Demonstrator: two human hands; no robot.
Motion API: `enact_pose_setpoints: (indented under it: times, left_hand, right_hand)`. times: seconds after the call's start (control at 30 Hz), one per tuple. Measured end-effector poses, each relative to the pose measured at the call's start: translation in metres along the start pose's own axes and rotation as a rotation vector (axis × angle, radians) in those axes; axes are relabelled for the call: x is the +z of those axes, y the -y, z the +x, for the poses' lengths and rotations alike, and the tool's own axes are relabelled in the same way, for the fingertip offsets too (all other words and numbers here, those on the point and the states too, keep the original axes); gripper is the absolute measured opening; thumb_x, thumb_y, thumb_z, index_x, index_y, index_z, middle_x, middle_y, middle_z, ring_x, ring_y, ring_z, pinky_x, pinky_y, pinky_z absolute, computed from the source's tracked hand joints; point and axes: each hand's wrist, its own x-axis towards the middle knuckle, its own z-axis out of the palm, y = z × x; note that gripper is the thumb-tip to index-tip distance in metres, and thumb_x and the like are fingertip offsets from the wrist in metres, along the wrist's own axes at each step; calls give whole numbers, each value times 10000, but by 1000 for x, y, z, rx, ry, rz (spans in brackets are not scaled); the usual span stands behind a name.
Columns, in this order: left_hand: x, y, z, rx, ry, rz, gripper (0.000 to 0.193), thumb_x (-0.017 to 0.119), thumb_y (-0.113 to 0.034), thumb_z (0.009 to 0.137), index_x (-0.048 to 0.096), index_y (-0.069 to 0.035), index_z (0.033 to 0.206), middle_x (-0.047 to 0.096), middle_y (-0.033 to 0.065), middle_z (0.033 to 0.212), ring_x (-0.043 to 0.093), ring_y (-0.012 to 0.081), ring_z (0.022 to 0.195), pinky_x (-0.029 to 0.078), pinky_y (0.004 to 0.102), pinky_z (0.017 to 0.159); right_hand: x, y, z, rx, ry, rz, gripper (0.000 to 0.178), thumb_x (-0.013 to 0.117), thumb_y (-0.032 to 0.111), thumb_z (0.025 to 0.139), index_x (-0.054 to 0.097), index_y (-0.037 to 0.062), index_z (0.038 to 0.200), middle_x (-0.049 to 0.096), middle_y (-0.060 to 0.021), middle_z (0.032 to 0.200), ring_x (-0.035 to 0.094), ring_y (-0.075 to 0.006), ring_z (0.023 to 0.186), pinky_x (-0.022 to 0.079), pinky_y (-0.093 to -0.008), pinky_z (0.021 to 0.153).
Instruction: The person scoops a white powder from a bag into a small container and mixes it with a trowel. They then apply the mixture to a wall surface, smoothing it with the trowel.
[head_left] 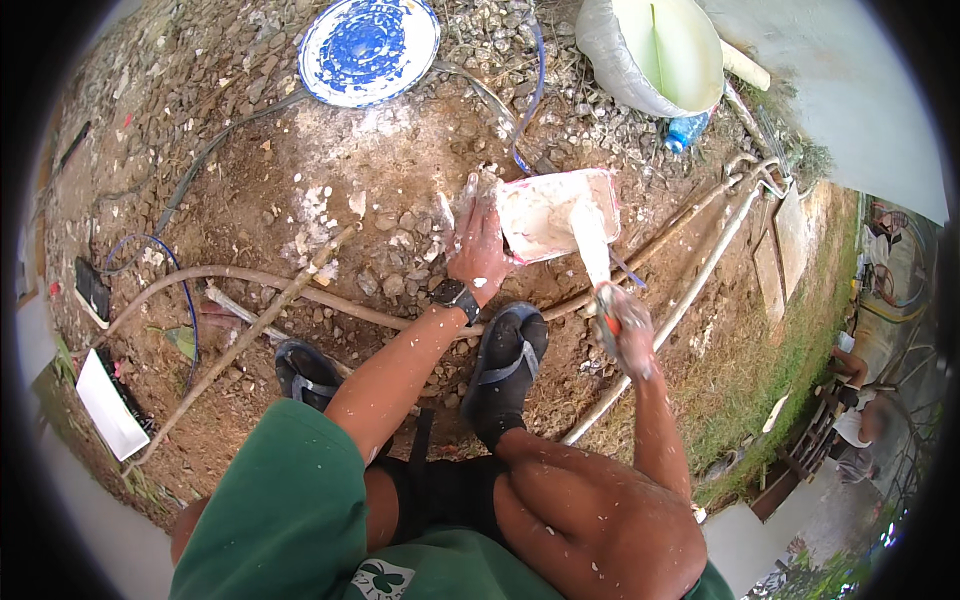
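Here, the right hand [626,332] clasps a paste-caked tool [590,240] sloping ahead into a rectangular tub [535,225]; the straight-fingered left hand [480,245] touches the tub's left edge.

A pinkish-white, boxy tub [614,195] sits on brown dirt [385,160], just above the frame's middle. A round blue-and-white disc [368,50] lies at the top, left of it. A big, round, whitish bucket [604,58] is at the upper right.

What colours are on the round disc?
The round disc is blue and white, best in the head view.
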Motion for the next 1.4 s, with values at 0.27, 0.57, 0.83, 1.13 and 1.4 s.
enact_pose_setpoints:
  times: [0.27,0.57,0.83,1.13,1.4]
  left_hand:
    - [-5,-2,0,-5,12,-80,1148,938,-379,674,299,-101,1586,324,117,1633,227,324,1545,261,562,1231]
    - [-5,1,-1,39,66,-2,1080,892,-396,714,311,-78,1568,322,156,1622,257,345,1527,259,576,1219]
    - [-23,-3,-1,94,125,31,990,870,-295,745,341,-34,1540,330,205,1612,262,390,1517,280,518,1227]
    - [-15,9,5,140,150,38,1043,868,-409,729,327,-112,1569,330,118,1623,223,278,1548,171,566,1252]
    - [-10,-1,0,127,91,18,780,742,-287,848,401,-101,1525,348,111,1612,218,280,1550,205,593,1230]
  right_hand:
    - [-15,-36,-27,117,-152,-101,407,457,391,1095,644,51,1216,676,-32,854,575,-102,583,494,-258,503]
    - [-19,103,-6,-452,-355,-1398,329,583,379,1028,738,123,1166,745,-75,925,661,-255,654,570,-417,675]
    - [66,140,30,-485,-255,-1698,275,695,348,931,711,74,944,716,-147,842,712,-329,716,580,-445,690]
    - [83,157,13,-668,-215,-1725,270,733,373,897,736,104,871,694,-125,727,708,-279,674,543,-421,592]
    - [87,155,18,-725,-248,-1777,291,667,443,956,734,160,961,691,-56,741,666,-226,694,520,-447,665]
